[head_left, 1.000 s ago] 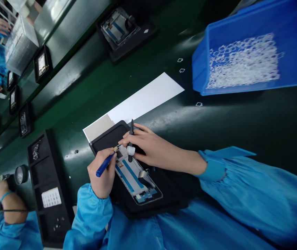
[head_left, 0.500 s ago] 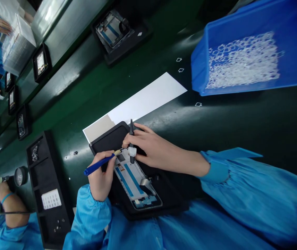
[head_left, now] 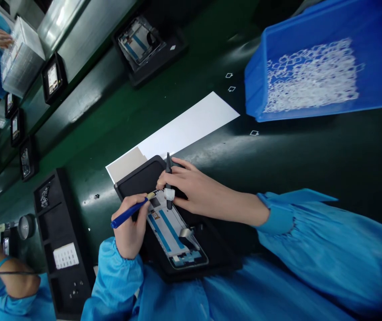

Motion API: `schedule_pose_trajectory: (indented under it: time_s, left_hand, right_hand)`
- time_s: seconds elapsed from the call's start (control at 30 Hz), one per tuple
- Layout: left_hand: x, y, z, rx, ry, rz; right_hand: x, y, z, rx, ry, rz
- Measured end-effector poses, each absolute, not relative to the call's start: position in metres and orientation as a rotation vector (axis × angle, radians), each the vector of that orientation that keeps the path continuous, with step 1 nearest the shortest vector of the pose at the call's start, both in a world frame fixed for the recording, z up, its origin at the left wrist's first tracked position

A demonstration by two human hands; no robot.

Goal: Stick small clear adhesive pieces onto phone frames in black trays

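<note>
A phone frame (head_left: 174, 232) with blue strips lies in a black holder tray (head_left: 144, 178) on the green belt. My left hand (head_left: 129, 234) is closed on a blue-handled tool (head_left: 127, 214), held like a pen, its pale tip touching the frame's upper end. My right hand (head_left: 194, 191) reaches in from the right and pinches a thin black stylus (head_left: 168, 178) with a white band, its tip resting on the same end of the frame. Both sleeves are blue.
A white sheet (head_left: 184, 129) lies beyond the holder. A blue bin (head_left: 254, 76) of small white parts stands at the upper right. A black compartment tray (head_left: 60, 240) sits left. Another phone holder (head_left: 144, 44) rides further along the belt. A co-worker's arm (head_left: 6, 276) works at the lower left.
The blue tool's handle has swung lower and further left in my left hand. My right hand and the stylus stay put. The co-worker's arm has shifted.
</note>
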State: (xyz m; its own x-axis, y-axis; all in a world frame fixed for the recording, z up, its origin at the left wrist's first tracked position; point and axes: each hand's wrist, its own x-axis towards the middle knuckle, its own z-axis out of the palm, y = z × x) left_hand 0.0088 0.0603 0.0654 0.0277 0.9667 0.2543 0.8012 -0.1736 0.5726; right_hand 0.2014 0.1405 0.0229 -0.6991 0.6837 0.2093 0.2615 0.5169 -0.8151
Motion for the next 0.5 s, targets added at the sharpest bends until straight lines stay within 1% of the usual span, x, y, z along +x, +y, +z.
schedule_pose_trajectory:
  time_s: [0.23,0.5]
  left_hand:
    - [0.0083,0.0605,0.0656,2.08,1.808,0.844]
    - [0.011,0.0611,0.0712,2.181,1.803,0.693]
  right_hand:
    - [0.2011,0.1399,0.0212,-0.76,-2.232,1.073]
    - [0.2006,0.1398,0.0214,-0.752,-2.22,1.067]
